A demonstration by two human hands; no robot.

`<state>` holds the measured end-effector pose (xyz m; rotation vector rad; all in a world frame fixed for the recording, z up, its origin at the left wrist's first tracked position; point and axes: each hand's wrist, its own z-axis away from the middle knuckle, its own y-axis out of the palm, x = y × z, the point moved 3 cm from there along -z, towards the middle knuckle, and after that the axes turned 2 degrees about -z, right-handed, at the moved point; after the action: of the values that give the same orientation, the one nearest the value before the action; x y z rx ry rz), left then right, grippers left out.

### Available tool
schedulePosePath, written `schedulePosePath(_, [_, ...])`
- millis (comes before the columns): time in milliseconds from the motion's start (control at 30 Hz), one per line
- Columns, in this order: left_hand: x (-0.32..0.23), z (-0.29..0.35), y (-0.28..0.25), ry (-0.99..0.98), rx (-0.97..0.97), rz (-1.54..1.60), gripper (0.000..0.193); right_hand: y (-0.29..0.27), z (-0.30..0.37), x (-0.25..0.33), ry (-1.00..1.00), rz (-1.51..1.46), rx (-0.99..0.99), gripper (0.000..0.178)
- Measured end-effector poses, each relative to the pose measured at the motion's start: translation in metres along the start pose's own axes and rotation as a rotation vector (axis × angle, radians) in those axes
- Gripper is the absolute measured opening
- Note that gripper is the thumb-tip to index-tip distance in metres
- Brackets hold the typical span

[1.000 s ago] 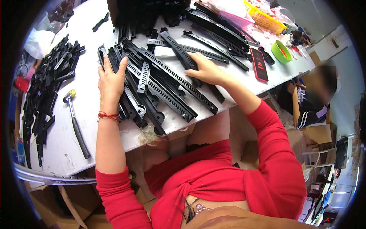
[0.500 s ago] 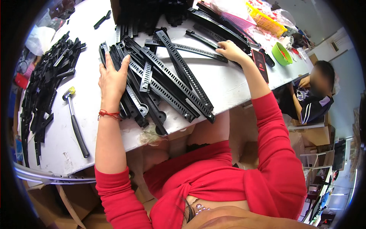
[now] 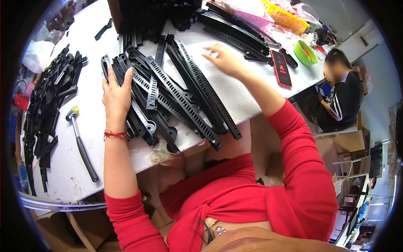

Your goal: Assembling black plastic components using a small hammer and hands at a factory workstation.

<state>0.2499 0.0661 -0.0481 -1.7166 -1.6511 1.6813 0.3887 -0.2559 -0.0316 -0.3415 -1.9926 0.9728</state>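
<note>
A heap of long black slotted strips [image 3: 170,86] lies across the table in front of me, most with a row of rectangular holes and some with rounded ends. My left hand [image 3: 117,95] rests against the left side of this heap, thumb and fingers spread apart. To the right of the heap, my right hand [image 3: 225,60] is over the white table with its fingers loosely bent and apart, holding nothing. The closest piece to it is a slotted strip [image 3: 205,82] along the heap's right side; a gap separates them.
At the left lie a pile of black parts [image 3: 52,111] and a hammer [image 3: 82,145] with a yellow head. More strips [image 3: 237,31], a red-edged phone [image 3: 280,69], a green bowl [image 3: 305,53] and a yellow basket [image 3: 285,17] are toward the right. A dark box [image 3: 157,14] stands behind; another person [image 3: 342,94] sits at right.
Strips lying slantwise by my right hand have shifted left into the heap, lined up lengthwise. My right hand has moved left and is off them. The left hand stays on the heap.
</note>
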Motion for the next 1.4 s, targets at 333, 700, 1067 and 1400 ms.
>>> schedulePosePath(333, [0.004, 0.003, -0.003, -0.027, -0.009, -0.036, 0.092, -0.073, -0.020, -0.062, 0.057, 0.882, -0.390, 0.059])
schedulePosePath(700, [-0.001, 0.004, -0.004, -0.033, -0.017, -0.037, 0.092, -0.078, -0.015, -0.064, -0.151, 0.956, -0.529, 0.056])
schedulePosePath(1067, [0.004, 0.002, -0.001, -0.015, -0.021, -0.069, 0.092, -0.080, -0.040, -0.055, -0.230, 1.101, -0.277, 0.021])
schedulePosePath(1400, [-0.006, 0.003, -0.009, -0.042, 0.004, -0.001, 0.094, -0.037, -0.003, 0.021, 0.246, 0.010, 0.318, 0.041])
